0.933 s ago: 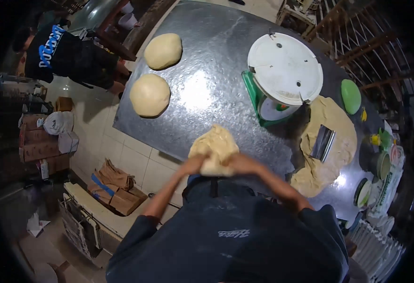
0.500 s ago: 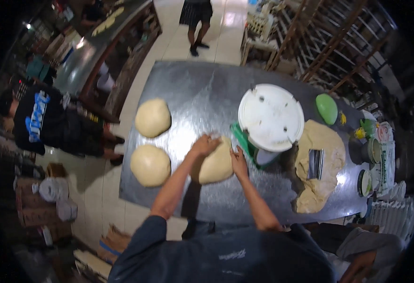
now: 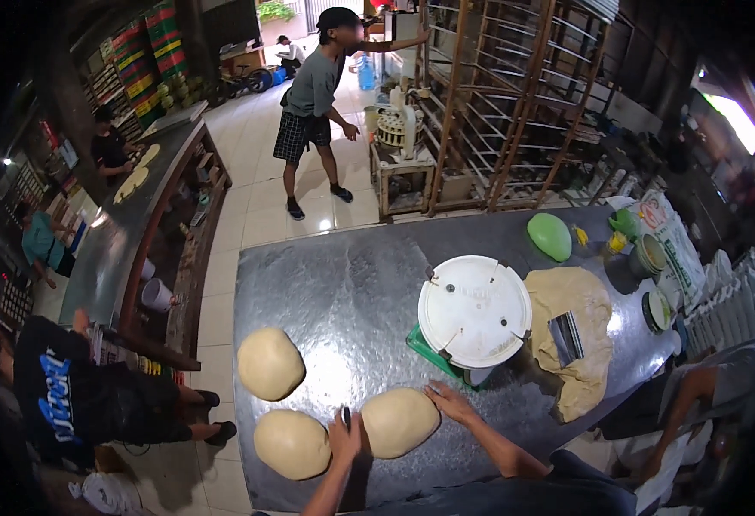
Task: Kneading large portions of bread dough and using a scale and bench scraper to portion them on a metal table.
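A smooth ball of dough (image 3: 401, 422) lies on the metal table between my two hands. My left hand (image 3: 345, 439) is at its left side, in the gap beside a second dough ball (image 3: 291, 444); its fingers are apart, with a small dark patch between them that I cannot make out. My right hand (image 3: 451, 403) is open at the upper right side of the middle ball, fingers stretched out. A third dough ball (image 3: 271, 363) sits farther off at the left. To the right, a large flattened mass of dough (image 3: 588, 314) bears a metal dough scraper (image 3: 565, 338).
A green scale (image 3: 429, 346) with a round white lid-like pan (image 3: 474, 311) stands just beyond my right hand. Behind it lie a green rounded thing (image 3: 549, 236) and small tubs (image 3: 647, 255). One person (image 3: 313, 95) stands by a rack (image 3: 498, 103); another sits at the right.
My hands have drawn apart from pressing the dough, which is now rounder. The view has tilted up, showing more of the room. A person beyond the table now reaches to the rack.
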A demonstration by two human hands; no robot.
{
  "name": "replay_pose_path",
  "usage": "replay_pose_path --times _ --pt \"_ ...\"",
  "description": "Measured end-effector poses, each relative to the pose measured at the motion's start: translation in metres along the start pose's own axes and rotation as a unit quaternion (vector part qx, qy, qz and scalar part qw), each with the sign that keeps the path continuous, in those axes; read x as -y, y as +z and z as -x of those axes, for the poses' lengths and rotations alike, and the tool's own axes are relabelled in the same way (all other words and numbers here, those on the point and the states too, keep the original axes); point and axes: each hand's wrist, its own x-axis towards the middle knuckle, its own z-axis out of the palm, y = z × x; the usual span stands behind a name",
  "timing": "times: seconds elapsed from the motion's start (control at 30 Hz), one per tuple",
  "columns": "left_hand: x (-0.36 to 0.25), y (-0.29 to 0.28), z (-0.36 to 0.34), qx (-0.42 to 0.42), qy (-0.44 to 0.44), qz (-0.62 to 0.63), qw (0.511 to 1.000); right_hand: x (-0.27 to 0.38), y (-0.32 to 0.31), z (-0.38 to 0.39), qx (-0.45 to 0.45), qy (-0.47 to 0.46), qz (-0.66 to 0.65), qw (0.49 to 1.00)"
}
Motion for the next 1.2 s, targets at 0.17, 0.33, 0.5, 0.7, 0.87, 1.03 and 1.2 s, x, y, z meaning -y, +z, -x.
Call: replay_pose_path --times 0.17,0.33,0.5,0.7,0.87,1.03,1.2 --pt "0.014 0.052 0.014 0.019 -0.116 0.37 0.922 -0.031 0.059 -0.049 0.094 -0.049 -0.2 0.974" --pt "-0.038 0.029 0.012 0.142 -0.186 0.621 0.748 0.033 0.05 0.007 0.155 0.059 -0.434 0.885" --pt "-0.09 0.002 0.051 0.265 -0.099 0.646 0.709 -0.013 -0.014 0.105 0.194 0.002 -0.562 0.804" --pt "0.05 0.059 0.071 0.039 0.002 0.289 0.957 -0.128 -0.081 0.144 -0.152 0.019 -0.096 0.984" --pt "0.047 0.087 0.134 0.019 -0.181 0.354 0.917 -0.195 -0.16 0.154 -0.112 0.131 -0.144 0.974" --pt "0.03 0.115 0.145 -0.041 -0.128 0.329 0.935 -0.127 -0.123 0.118 0.042 0.068 -0.195 0.978" --pt "-0.031 0.131 0.08 -0.001 -0.066 0.01 0.998 -0.098 -0.067 0.086 0.077 0.085 -0.177 0.977"
